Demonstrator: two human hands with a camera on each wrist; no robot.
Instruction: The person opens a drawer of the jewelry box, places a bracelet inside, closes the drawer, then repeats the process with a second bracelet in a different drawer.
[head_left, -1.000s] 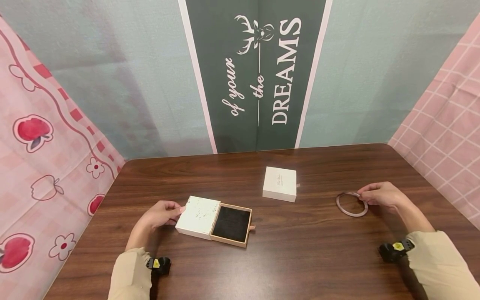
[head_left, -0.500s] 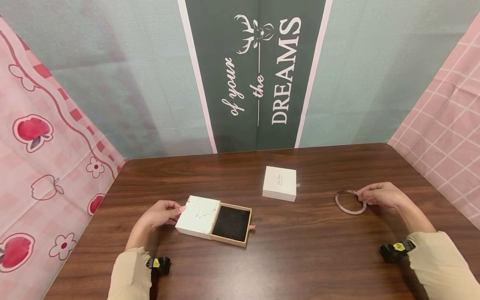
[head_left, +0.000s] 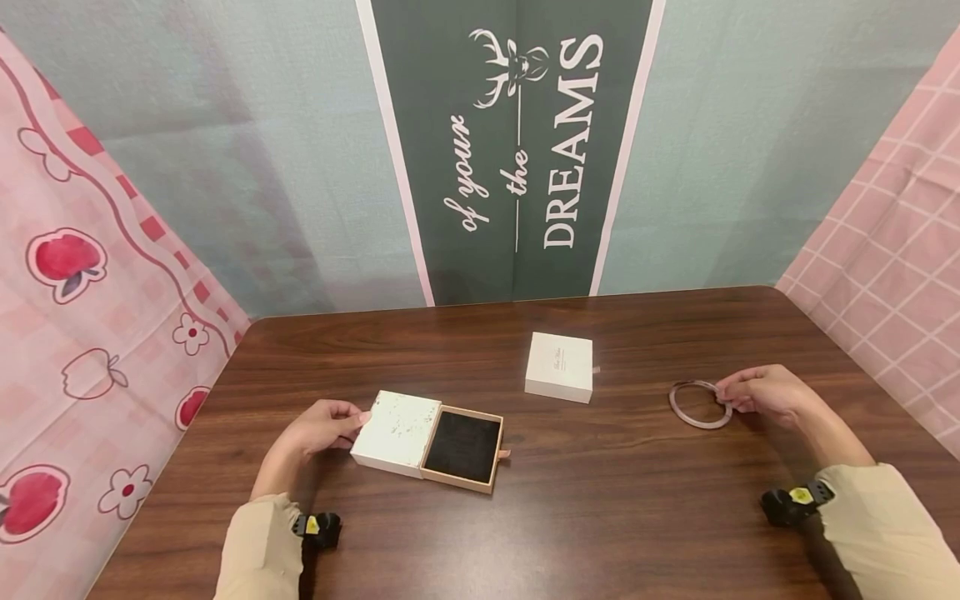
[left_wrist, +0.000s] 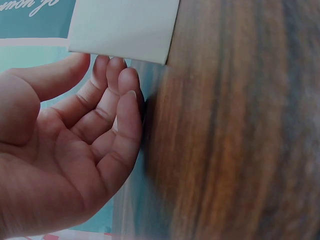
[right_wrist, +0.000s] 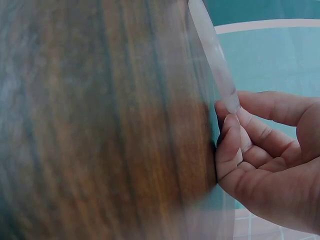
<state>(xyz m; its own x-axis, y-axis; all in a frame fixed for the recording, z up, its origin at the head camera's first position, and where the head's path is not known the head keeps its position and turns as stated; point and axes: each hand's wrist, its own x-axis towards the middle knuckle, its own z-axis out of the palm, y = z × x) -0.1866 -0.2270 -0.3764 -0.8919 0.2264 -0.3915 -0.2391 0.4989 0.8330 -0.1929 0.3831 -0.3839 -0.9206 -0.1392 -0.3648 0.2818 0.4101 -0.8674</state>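
A white drawer box lies on the wooden table, its tan drawer with a black pad pulled out to the right. My left hand holds the box's left end with thumb and fingertips; the left wrist view shows those fingers against the white box. At the right, my right hand pinches the near edge of a pale pink bangle, lifted slightly off the table. In the right wrist view the bangle runs between thumb and fingers.
A second, closed white box sits in the middle of the table, farther back. Patterned cloth panels stand close on the left and right, and a green banner hangs behind the table's far edge.
The right hand has raised the bangle a little and drawn it slightly left. The left hand and the drawer box have stayed put.
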